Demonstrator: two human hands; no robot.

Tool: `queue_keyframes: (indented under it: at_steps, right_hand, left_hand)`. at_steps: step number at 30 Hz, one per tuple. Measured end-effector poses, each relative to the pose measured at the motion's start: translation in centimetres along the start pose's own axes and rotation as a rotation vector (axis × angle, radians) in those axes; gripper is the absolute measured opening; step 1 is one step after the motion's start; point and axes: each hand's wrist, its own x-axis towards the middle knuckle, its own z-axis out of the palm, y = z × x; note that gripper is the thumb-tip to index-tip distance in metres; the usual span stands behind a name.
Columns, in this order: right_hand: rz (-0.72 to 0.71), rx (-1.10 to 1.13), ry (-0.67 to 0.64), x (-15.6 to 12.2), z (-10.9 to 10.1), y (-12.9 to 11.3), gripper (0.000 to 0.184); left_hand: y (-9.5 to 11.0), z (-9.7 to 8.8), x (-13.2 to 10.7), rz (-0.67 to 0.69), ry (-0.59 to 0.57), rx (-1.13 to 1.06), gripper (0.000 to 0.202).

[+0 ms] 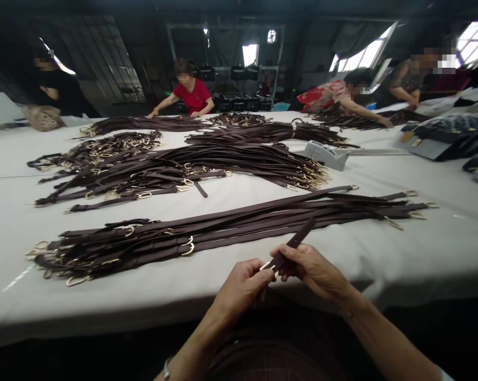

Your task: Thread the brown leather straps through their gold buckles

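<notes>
A dark brown leather strap (293,242) juts up and to the right from between my two hands at the near table edge. My left hand (242,288) is closed, pinching the strap's lower end, where a small gold fitting shows. My right hand (310,267) is closed around the strap just above it. Directly beyond my hands, a long bundle of matching straps with gold buckles (207,233) lies across the white table (401,254).
Further piles of brown straps (175,166) cover the table's middle and far side. A grey tape dispenser (326,154) stands right of centre. Several other people work along the far and right edges. Dark bags lie at the far right (445,140).
</notes>
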Motion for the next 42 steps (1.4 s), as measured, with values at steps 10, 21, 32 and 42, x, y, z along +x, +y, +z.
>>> queue_keyframes:
  at_steps: [10, 21, 32, 42]
  right_hand:
    - [-0.111, -0.131, 0.138, -0.5, 0.7, 0.9, 0.043]
    - [-0.153, -0.229, 0.139, -0.9, 0.5, 0.5, 0.044]
    - [-0.473, -0.898, 0.199, -1.7, 1.8, 0.4, 0.035]
    - [-0.501, -0.718, -0.131, -1.9, 1.1, -0.8, 0.035]
  left_hand:
    - [0.6, 0.3, -0.6, 0.081, -0.012, 0.119, 0.034]
    - [0.4, 0.2, -0.7, 0.093, -0.023, 0.153, 0.029]
    - [-0.2, 0.2, -0.4, 0.111, -0.07, 0.157, 0.036]
    - [1.3, 1.3, -1.4, 0.201, 0.051, 0.106, 0.028]
